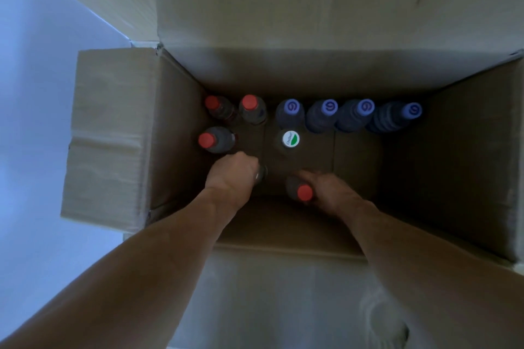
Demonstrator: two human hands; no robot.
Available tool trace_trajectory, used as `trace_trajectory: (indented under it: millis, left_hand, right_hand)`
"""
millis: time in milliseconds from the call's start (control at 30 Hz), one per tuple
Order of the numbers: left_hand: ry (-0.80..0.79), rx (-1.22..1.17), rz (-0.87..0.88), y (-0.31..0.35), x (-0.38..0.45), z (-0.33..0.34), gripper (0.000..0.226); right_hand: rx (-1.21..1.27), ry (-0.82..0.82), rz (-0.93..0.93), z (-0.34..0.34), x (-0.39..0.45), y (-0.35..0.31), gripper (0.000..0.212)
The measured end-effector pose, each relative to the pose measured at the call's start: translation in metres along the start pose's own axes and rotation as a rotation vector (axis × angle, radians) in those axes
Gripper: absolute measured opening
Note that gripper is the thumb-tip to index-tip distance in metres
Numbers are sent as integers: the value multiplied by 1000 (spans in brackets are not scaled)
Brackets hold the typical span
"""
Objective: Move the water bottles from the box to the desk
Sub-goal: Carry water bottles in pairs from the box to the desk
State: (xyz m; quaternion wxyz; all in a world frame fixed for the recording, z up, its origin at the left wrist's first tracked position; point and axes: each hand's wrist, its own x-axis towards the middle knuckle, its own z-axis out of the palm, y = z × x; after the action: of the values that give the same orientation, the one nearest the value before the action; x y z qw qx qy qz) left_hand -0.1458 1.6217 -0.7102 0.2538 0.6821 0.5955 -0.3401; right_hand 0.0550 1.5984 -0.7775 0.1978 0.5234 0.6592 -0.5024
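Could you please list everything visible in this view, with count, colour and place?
Cardboard box: one, brown, flaps open, fills the view.
Red-capped bottles: four seen; three upright in the far left corner, one at the near wall.
Blue-capped bottles: four, in a row along the far wall.
White-and-green-capped bottle: one, mid-box.
Part-hidden bottle: one, cap unseen, under the left hand.
Left hand: grips the part-hidden bottle.
Right hand: grips the near red-capped bottle.

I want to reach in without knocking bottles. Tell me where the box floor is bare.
Bare floor lies right of the white-capped bottle, below the purple-capped row, reaching the box's right wall. It is crowded far left among the red-capped bottles, and near the front where left hand and right hand grip bottles.
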Motion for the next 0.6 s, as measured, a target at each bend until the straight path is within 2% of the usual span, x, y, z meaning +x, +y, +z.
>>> trace_trajectory:
  millis: [133, 267, 367, 600]
  left_hand:
    - [-4, -53, 60, 22, 7, -6, 26]
    - [79, -163, 122, 28, 12, -1, 28]
    - [69, -284, 158, 22, 15, 13, 45]
    - [-105, -332, 178, 4, 37, 36, 90]
  right_hand:
    - [33, 77, 59, -10, -13, 34, 71]
    - [77, 130, 64, -17, -12, 54, 73]
    - [96, 148, 46, -21, -12, 59, 77]
    - [122, 167, 18, -23, -5, 61, 85]
